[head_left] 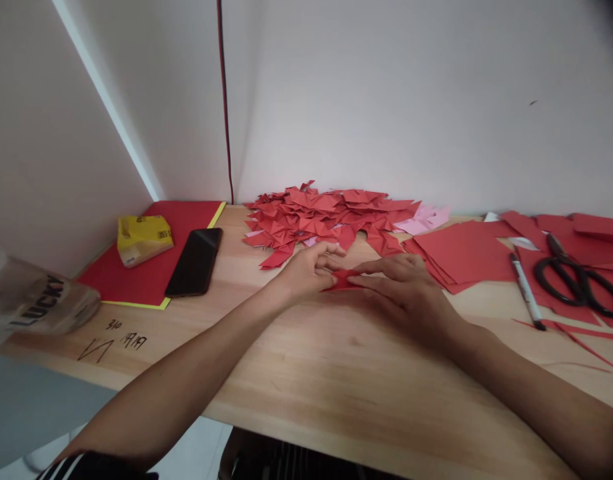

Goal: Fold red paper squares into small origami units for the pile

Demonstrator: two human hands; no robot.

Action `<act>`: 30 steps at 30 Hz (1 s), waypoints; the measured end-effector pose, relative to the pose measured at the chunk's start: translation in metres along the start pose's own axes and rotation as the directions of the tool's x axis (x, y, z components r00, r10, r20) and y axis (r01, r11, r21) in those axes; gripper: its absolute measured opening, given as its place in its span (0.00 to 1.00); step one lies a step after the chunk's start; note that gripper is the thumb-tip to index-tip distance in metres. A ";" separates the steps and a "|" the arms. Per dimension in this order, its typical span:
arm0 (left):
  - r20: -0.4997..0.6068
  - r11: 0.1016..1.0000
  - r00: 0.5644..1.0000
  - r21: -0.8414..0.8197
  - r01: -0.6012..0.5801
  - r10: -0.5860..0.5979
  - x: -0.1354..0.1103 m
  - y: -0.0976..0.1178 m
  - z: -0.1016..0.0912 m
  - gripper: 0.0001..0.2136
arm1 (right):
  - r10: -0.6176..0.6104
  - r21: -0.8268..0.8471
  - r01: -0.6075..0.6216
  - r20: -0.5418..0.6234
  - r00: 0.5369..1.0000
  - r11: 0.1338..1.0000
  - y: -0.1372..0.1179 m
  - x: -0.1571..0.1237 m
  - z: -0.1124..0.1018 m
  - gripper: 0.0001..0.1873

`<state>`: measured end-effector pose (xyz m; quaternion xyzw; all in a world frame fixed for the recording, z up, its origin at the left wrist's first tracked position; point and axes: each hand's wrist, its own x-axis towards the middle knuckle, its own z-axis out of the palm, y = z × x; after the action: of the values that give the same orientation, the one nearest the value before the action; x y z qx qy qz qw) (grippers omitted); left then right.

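Observation:
Between my two hands a small folded piece of red paper (345, 279) lies low over the wooden table. My left hand (314, 268) has its fingers closed on the paper's left end. From the other side my right hand (404, 283) grips it, thumb and fingers pressed at its right edge. The fingers partly cover the folds. Just behind sits a heap of folded red paper shapes (331, 217), with some pink ones (425, 218) at its right. Close to my right hand is a stack of flat red paper squares (469, 253).
Scissors (579, 280), a marker (527, 293) and red paper strips (586, 340) lie at the right. Leftward are a black phone (194, 262), red sheets (121, 283), a yellow packet (144, 239) and a clear cup (41, 300). A wall (386, 100) stands behind the table (306, 373).

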<state>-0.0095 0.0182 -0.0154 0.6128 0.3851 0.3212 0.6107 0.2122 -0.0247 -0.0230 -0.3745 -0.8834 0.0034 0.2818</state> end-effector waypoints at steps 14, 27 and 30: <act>0.005 0.997 0.997 -0.026 0.072 -0.072 -0.002 0.003 -0.001 0.26 | -0.136 -0.178 0.138 0.023 0.990 0.974 0.009 -0.005 0.007 0.19; -0.055 0.997 0.998 0.065 0.031 -0.027 -0.001 0.002 0.000 0.20 | -0.212 -0.273 0.227 0.083 0.974 0.935 0.000 0.000 -0.001 0.18; -0.019 0.995 1.000 0.096 0.005 -0.003 0.000 0.002 -0.001 0.21 | -0.197 -0.294 0.215 0.088 0.976 0.931 0.000 -0.001 0.002 0.18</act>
<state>-0.0104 0.0187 -0.0134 0.6376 0.4070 0.3068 0.5776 0.2121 -0.0247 -0.0248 -0.3181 -0.9155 -0.1504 0.1950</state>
